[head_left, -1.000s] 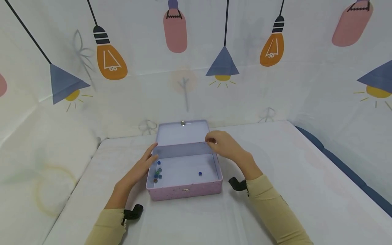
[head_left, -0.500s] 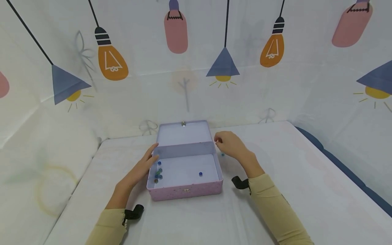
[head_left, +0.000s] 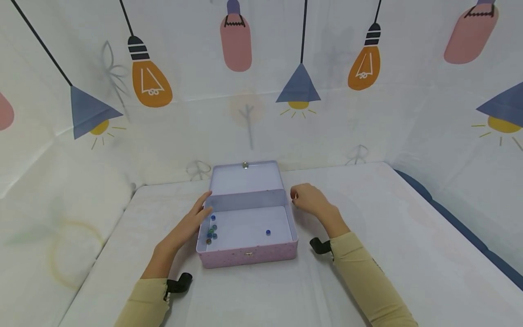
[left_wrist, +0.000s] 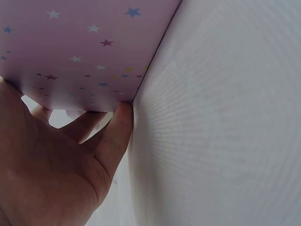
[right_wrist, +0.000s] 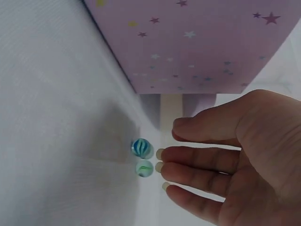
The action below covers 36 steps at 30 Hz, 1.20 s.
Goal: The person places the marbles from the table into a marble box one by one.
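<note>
An open lilac tin box [head_left: 247, 257] with printed stars stands on the table, its hinged lid [head_left: 247, 178] tipped back. Inside, several glass marbles [head_left: 214, 227] gather along the left side, and a single blue marble [head_left: 268, 232] lies farther right. My left hand [head_left: 189, 225] rests against the box's left wall with its thumb at the rim. Beyond the right wall, my right hand [head_left: 310, 200] hovers low, holding nothing. In the right wrist view, its fingertips are just beside a blue-striped marble [right_wrist: 140, 147] and a clear green marble [right_wrist: 144, 168] on the cloth; the head view hides both.
White cloth covers the table [head_left: 392, 254]. A pale curtain [head_left: 196, 122] printed with lamps hangs behind and around it. Dark blue padding [head_left: 457, 227] runs along the right edge. Black wrist cameras [head_left: 320, 245] stick out from both sleeves.
My right hand moves right from the box's back right corner, then lowers beside its right wall. A marble seen there half a second ago is now hidden in the head view. My left hand stays put.
</note>
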{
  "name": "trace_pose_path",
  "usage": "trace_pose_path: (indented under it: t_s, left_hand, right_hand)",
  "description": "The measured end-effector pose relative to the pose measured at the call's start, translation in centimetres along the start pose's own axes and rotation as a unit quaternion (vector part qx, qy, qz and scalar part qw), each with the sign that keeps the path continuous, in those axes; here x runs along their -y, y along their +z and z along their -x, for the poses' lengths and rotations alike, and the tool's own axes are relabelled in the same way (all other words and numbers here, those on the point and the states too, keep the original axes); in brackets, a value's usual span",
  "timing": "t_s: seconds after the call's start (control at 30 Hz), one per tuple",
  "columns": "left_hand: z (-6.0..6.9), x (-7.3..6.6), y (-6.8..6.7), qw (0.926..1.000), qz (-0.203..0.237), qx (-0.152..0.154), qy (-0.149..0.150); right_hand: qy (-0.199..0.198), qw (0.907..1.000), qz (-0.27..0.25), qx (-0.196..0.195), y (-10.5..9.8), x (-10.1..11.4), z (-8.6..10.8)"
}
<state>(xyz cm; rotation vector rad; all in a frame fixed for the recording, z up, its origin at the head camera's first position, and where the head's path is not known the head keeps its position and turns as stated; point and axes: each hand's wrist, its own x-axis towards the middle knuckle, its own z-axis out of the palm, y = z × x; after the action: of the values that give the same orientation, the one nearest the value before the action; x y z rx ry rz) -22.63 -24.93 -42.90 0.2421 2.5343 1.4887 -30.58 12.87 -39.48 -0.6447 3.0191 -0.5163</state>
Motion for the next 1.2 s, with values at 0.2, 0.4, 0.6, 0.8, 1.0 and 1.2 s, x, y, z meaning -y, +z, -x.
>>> trace_pose_path:
  t_s: [0.2, 0.4, 0.6, 0.8, 1.0, 1.2]
  left_hand:
    - [0.07, -0.17, 0.24, 1.0000, -0.001, -0.007, -0.004]
    - [0.11, -0.26, 0.30, 0.9999, -0.003, -0.009, -0.008]
    - [0.17, -0.46, 0.25, 0.9999, -0.006, -0.010, -0.012]
    - [0.33, -0.55, 0.22, 1.0000, 0.000, -0.005, -0.009]
    - [0.37, -0.56, 0.15, 1.0000, 0.000, -0.001, -0.006]
    - [0.26, -0.48, 0.22, 0.9999, 0.001, -0.005, -0.010]
  right_hand:
    - [0.001, 0.9997, 0.020, 0.012, 0.64, -0.46, -0.04]
    - [-0.001, 0.9995, 0.022, 0.022, 0.90, -0.54, -0.05]
    - [0.003, 0.9994, 0.016, 0.030, 0.71, -0.24, 0.17]
    - [0.005, 0.9992, 0.010, 0.038, 0.78, -0.27, 0.19]
    - [0.010, 0.9989, 0.010, 0.044, 1.00, -0.35, 0.12]
    - [0.011, 0.9988, 0.002, 0.048, 0.71, -0.23, 0.22]
